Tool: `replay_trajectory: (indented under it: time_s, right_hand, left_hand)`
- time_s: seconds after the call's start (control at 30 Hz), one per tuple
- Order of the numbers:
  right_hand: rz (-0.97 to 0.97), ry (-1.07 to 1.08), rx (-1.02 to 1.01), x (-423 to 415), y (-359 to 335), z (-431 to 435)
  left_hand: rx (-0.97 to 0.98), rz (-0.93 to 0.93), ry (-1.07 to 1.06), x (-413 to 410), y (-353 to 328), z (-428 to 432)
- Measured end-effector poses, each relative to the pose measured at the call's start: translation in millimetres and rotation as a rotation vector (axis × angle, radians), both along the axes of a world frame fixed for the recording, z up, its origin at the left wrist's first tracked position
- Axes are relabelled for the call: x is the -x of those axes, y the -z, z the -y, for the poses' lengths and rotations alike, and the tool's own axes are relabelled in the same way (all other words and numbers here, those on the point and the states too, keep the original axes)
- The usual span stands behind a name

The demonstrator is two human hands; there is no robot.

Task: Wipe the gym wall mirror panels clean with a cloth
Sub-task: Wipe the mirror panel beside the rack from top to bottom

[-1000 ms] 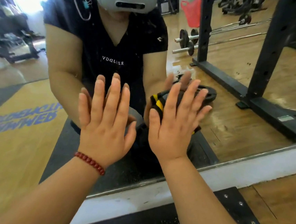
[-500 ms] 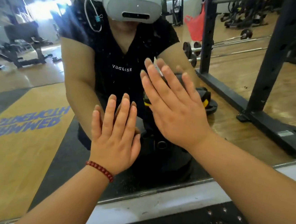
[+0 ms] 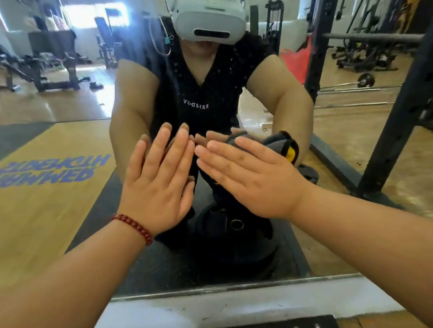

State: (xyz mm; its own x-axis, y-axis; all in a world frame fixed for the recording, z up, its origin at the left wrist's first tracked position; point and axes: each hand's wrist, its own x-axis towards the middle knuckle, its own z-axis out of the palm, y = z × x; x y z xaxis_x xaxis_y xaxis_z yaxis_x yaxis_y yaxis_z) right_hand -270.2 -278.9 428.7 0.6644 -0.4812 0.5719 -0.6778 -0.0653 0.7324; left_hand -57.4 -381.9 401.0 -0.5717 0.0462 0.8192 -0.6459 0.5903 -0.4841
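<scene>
1. Two bare hands are raised flat toward the mirror, which fills most of the view above a white sill.
2. At left, the left hand points up, its fingers straight and close together, palm toward the glass; a red bead bracelet circles the wrist.
3. To its right, the right hand lies sideways, fingers straight and together, tips pointing left and almost meeting the left hand's fingers.
4. Behind the right hand, a dark grey and yellow cloth shows against the glass, pressed under the palm.
5. Far right, a black rack appears in the reflection.
</scene>
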Motion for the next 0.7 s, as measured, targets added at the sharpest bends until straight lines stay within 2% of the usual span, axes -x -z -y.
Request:
replay_trajectory:
  time_s: [0.07,0.13,0.33,0.37,0.5,0.7]
  right_hand:
    - [-0.189,-0.025,-0.142,11.2,4.6,-4.4]
    - [-0.274,-0.043,-0.234,14.6,-5.7,-8.4]
    - [0.047,-0.042,0.005,-0.5,-35.1,-3.7]
    - [0.019,-0.024,0.007,-0.5,-27.9,-3.1]
    - [-0.284,0.02,-0.151,8.7,-13.6,-5.0]
    - [0.002,0.024,0.088,1.5,-54.3,-6.5]
  left_hand:
    - [0.011,-0.008,0.01,0.2,0.4,0.7]
    - [0.017,-0.011,0.011,0.5,0.5,0.6]
    - [0.0,-0.038,0.029,2.7,0.5,-0.6]
    - [-0.008,-0.035,0.031,2.2,-0.2,-1.3]
    - [-0.005,-0.022,0.023,0.3,-0.3,0.4]
    - [-0.005,-0.027,0.013,1.2,1.1,0.1]
